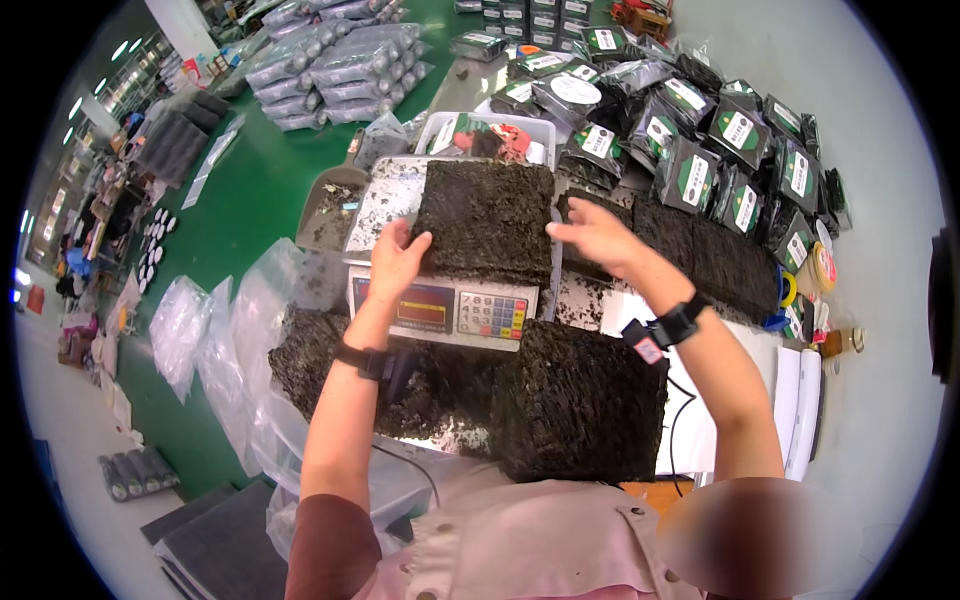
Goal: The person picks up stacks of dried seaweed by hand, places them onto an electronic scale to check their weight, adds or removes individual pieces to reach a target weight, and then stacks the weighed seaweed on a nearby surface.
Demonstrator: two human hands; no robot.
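Note:
A square stack of dark dried seaweed sheets (486, 217) rests on the platform of a digital weighing scale (491, 313). My left hand (396, 259) is at the stack's left edge, thumb and fingers apart, over the crumb-strewn metal plate. On the opposite side, my right hand (600, 234) has its fingers spread, with the thumb tip close to the stack's right edge. Whether either hand touches the sheets is hard to tell. Nearest my body lies another thick seaweed stack (581, 405), and more loose seaweed (311, 356) shows beyond my left forearm.
Behind the scale stands a white plastic bin (551, 131) with packets and scraps. Many labelled black packets (694, 176) are heaped at the right, behind a long row of seaweed (697, 244). A dustpan (330, 202) and clear plastic bags (255, 337) are at the left.

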